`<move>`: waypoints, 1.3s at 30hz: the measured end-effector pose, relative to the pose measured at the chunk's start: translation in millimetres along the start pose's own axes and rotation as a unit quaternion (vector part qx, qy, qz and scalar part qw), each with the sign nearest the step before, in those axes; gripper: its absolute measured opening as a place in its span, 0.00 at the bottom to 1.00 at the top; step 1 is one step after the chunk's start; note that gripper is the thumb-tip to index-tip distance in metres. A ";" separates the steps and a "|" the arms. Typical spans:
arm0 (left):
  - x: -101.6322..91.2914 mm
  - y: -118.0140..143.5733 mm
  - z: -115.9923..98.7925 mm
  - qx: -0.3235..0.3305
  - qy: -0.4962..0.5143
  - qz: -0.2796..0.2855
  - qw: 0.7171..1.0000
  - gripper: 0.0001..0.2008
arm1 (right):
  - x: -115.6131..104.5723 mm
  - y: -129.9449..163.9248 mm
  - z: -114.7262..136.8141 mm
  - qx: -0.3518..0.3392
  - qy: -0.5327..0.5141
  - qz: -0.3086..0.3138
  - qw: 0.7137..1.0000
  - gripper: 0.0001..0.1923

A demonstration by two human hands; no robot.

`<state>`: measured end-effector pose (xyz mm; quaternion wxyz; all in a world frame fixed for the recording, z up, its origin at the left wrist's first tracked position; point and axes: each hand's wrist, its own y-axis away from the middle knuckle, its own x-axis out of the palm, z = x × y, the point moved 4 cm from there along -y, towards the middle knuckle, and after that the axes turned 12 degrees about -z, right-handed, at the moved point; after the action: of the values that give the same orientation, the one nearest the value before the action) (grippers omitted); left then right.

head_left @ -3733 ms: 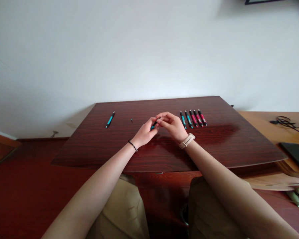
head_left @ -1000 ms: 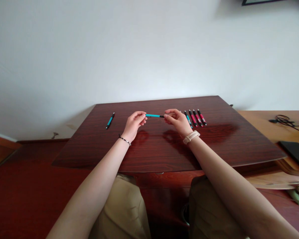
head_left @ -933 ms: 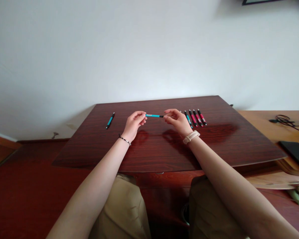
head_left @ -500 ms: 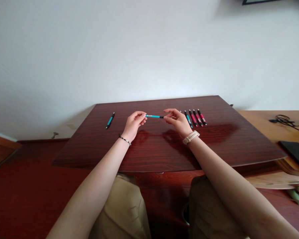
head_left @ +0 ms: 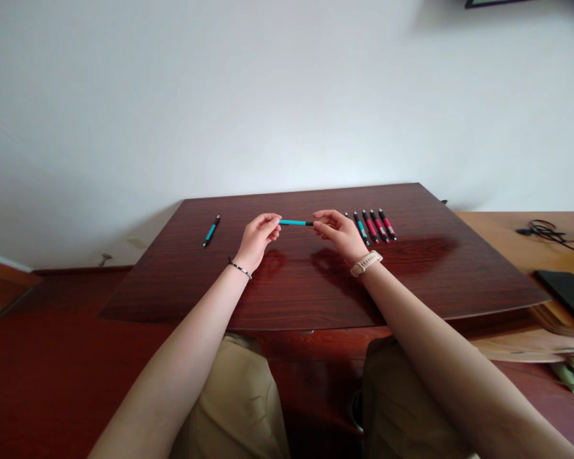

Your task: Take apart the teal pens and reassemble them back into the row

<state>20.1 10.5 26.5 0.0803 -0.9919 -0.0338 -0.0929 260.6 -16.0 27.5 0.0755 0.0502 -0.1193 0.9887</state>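
Fingertips of both hands pinch one teal pen (head_left: 295, 222) above the dark wooden desk (head_left: 411, 280), a little past its middle toward the far edge. The left hand (head_left: 257, 237) closes thumb and forefinger on the pen's left end, and the right hand (head_left: 337, 232) closes the same way on the black right end — so each grip is clamped on the pen, not spread and not empty. The pen's long axis runs nearly level from 9 o'clock to 3 o'clock across the view, with the bare teal barrel showing between the two pinches. From the left grip the pen stretches toward 3 o'clock; from the right grip it stretches toward 9 o'clock; neither hand is clearly nearer, since each holds an end. The pen hangs clear of the desk, whose polished top shows dim reflections of the hands below it. At about 2 o'clock from the right hand, just beside it, a row of pens (head_left: 373, 226) lies side by side — teal ones nearest the hand, red ones farther out. At about 9 o'clock from the left hand, well apart, a lone teal pen (head_left: 211, 231) lies slanted on the desk. The left wrist wears a thin bracelet (head_left: 240, 268), the right a pale watch (head_left: 366, 262).
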 end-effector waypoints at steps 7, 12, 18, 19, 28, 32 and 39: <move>1.5 2.2 -3.7 0.012 -0.003 0.000 1.000 0.14 | 2.1 1.1 1.6 -0.016 -0.004 0.024 1.000 0.23; 4.1 3.9 -3.7 0.010 -0.006 0.014 1.000 0.14 | 3.2 3.4 2.8 -0.008 0.002 0.020 1.000 0.24; 5.8 4.6 -2.9 0.001 0.001 0.016 1.000 0.14 | 4.1 4.9 4.0 -0.002 0.019 0.007 1.000 0.27; 5.9 4.6 -3.2 -0.001 0.004 0.015 1.000 0.14 | 4.1 4.7 4.4 -0.003 0.016 0.008 1.000 0.27; 6.3 6.4 -7.4 0.010 0.008 0.004 1.000 0.14 | 5.2 3.8 3.5 -0.008 -0.013 0.030 0.999 0.24; 7.5 7.0 -6.7 0.013 0.002 0.013 1.000 0.14 | 5.6 4.4 0.1 -0.009 -0.005 0.034 0.999 0.22; 7.3 5.2 -4.3 0.005 0.017 0.013 1.000 0.14 | 7.5 5.6 0.1 -0.005 0.015 0.030 0.999 0.25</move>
<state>27.0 5.0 31.3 0.0873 -0.9901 -0.0202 -0.1082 252.3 -20.3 27.2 0.0482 0.0315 -0.1249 0.9905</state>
